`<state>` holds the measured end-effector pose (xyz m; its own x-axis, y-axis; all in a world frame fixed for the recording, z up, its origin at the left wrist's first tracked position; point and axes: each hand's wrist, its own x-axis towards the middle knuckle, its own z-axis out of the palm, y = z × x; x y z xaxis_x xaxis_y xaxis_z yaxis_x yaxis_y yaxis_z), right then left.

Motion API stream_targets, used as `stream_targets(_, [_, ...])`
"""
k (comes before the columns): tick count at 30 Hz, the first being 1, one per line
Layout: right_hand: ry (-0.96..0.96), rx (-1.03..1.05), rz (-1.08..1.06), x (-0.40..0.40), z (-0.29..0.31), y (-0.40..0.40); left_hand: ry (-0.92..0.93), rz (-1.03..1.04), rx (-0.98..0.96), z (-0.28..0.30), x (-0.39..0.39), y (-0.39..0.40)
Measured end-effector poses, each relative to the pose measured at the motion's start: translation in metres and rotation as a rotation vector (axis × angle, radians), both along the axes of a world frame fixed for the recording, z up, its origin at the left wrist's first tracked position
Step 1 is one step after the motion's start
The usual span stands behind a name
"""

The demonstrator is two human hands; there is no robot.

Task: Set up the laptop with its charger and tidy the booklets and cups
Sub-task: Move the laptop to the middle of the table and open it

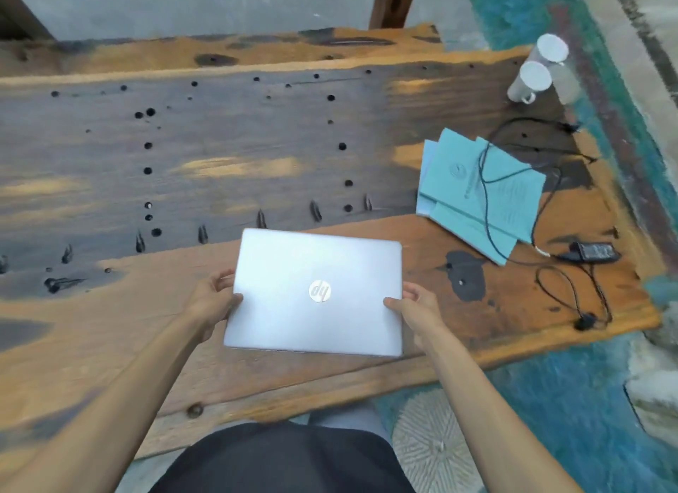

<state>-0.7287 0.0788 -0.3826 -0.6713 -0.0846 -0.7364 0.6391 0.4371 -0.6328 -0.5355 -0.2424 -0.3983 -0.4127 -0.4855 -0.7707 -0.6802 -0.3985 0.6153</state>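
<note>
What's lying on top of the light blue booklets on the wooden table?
A thin black charger cable loops across the light blue booklets, running on to the black power brick beside them. The lower booklets are partly covered by the top one.

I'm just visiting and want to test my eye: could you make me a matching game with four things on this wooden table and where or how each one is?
Things:
1. laptop
2. cups
3. booklets
4. charger brick

States:
A. black, near the table's right edge
B. closed, held at both sides by two hands
C. white, at the far right corner
D. teal, fanned out, with a black cable across them

Pairs: 1-B, 2-C, 3-D, 4-A
</note>
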Motion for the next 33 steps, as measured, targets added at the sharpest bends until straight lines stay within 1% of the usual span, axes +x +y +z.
stream_targets(5, [-0.048,0.035,0.13,-0.061,-0.01,-0.02,-0.048,0.131,-0.014,-0.007,-0.034,0.009])
stream_targets(14, [-0.128,0.066,0.218,-0.118,-0.023,-0.056,-0.121,0.203,-0.037,-0.028,-0.062,0.007])
stream_targets(23, [-0.142,0.097,0.254,-0.145,-0.033,-0.078,-0.14,0.238,-0.04,-0.042,-0.074,-0.002])
stream_targets(28, [-0.139,0.097,0.243,-0.141,-0.038,-0.08,-0.143,0.235,-0.036,-0.047,-0.074,-0.007])
stream_targets(33, [-0.124,0.078,0.216,-0.135,-0.038,-0.082,-0.16,0.201,-0.096,-0.047,-0.07,-0.004])
